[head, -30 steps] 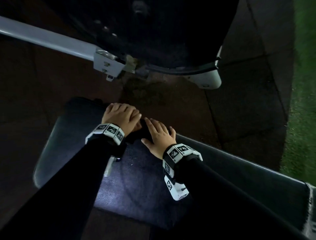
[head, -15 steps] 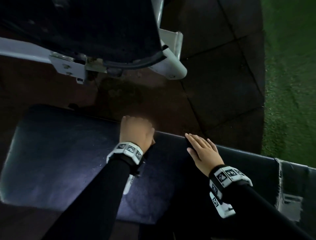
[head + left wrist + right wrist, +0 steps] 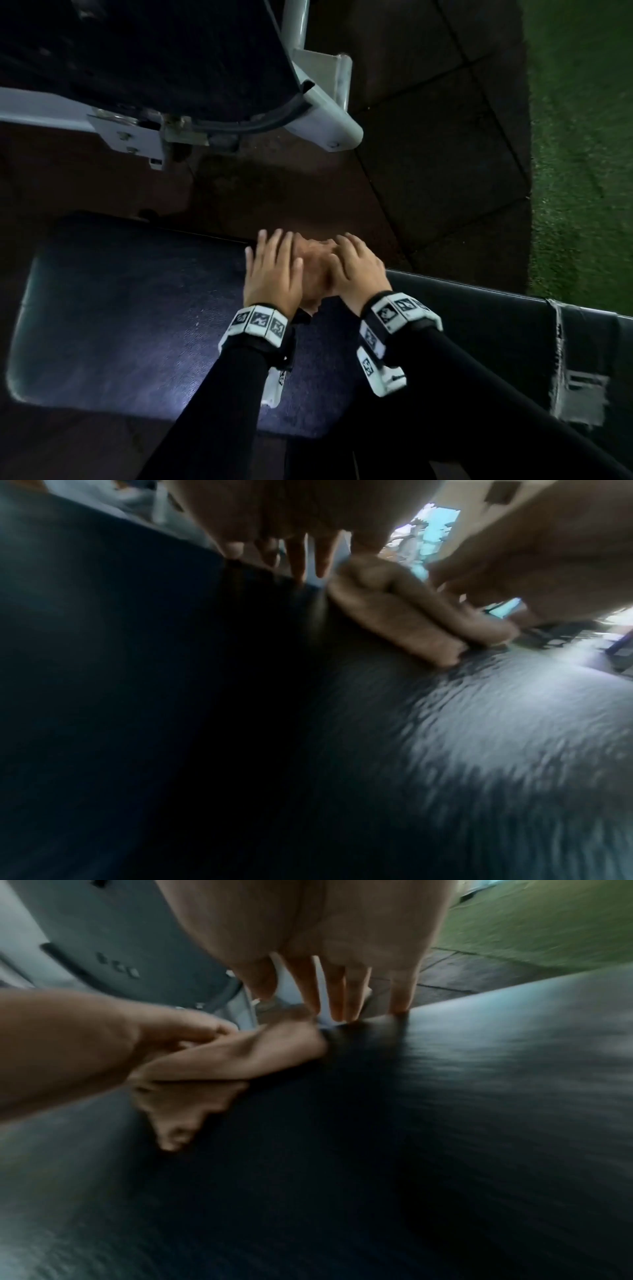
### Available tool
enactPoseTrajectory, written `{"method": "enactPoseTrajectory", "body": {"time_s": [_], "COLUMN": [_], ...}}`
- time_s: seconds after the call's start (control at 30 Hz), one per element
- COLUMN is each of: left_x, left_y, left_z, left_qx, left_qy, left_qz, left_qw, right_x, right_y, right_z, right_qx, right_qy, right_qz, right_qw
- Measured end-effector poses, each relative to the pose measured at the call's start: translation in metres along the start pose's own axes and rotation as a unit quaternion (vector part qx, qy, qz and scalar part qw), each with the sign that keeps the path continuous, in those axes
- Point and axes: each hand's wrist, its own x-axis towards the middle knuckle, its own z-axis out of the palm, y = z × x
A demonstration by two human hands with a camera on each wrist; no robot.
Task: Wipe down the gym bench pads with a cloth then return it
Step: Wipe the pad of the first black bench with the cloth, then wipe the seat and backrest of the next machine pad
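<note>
A tan cloth (image 3: 313, 274) lies bunched at the far edge of the dark bench pad (image 3: 120, 325). My left hand (image 3: 274, 270) rests on the cloth's left side with its fingers spread and straight. My right hand (image 3: 356, 270) lies on the right side, fingers extended over the pad's edge. The left wrist view shows the folded cloth (image 3: 411, 610) on the pad (image 3: 240, 750), with the right hand (image 3: 548, 547) above it. From the right wrist, the cloth (image 3: 222, 1056) sits under the left hand (image 3: 85, 1042).
A second dark pad (image 3: 496, 325) adjoins on the right, with a torn, taped patch (image 3: 582, 394). A grey machine frame (image 3: 322, 116) and a black panel stand just beyond the bench. Dark rubber floor tiles (image 3: 428, 154) lie below, and green turf (image 3: 582, 171) at the right.
The hands were apart half a second ago, the left one balled over the cloth. The right hand has slid left to join it, and the left fingers have straightened.
</note>
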Motion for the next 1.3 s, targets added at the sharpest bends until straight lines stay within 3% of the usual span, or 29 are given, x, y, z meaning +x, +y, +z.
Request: {"method": "enactPoseTrajectory", "body": {"time_s": [0.07,0.17,0.3,0.4,0.53,0.7,0.83,0.93,1.3], "left_x": [-0.015,-0.029,-0.031,-0.032,-0.029,-0.029,-0.041,-0.054,-0.135], "left_y": [-0.016,-0.028,-0.028,-0.024,-0.012,0.013,0.045,0.074,0.14], "left_z": [-0.004,-0.003,-0.002,-0.003,-0.005,-0.029,-0.065,-0.096,-0.181], "left_qx": [0.009,0.023,0.03,0.037,0.029,-0.088,-0.161,-0.178,-0.221], "left_qy": [-0.005,-0.04,-0.035,-0.033,-0.058,-0.112,-0.094,-0.078,-0.047], "left_qz": [-0.04,-0.031,-0.025,-0.039,-0.079,-0.137,-0.105,-0.099,-0.093], "left_qw": [0.999,0.998,0.999,0.998,0.995,0.98,0.977,0.976,0.97], "right_x": [0.008,0.014,0.007,-0.002,-0.006,-0.016,-0.038,-0.066,-0.178], "right_y": [-0.024,-0.043,-0.03,-0.008,0.02,0.027,0.011,-0.008,-0.05], "right_z": [0.009,0.024,0.025,0.012,-0.015,-0.055,-0.097,-0.13,-0.215], "right_qx": [0.003,-0.083,-0.169,-0.151,-0.108,-0.071,0.003,0.061,0.088], "right_qy": [-0.024,-0.093,-0.047,-0.021,-0.084,-0.105,-0.082,-0.053,-0.039], "right_qz": [-0.044,-0.072,-0.108,-0.118,-0.041,0.016,0.022,0.001,-0.118], "right_qw": [0.999,0.989,0.979,0.981,0.99,0.992,0.996,0.997,0.988]}}
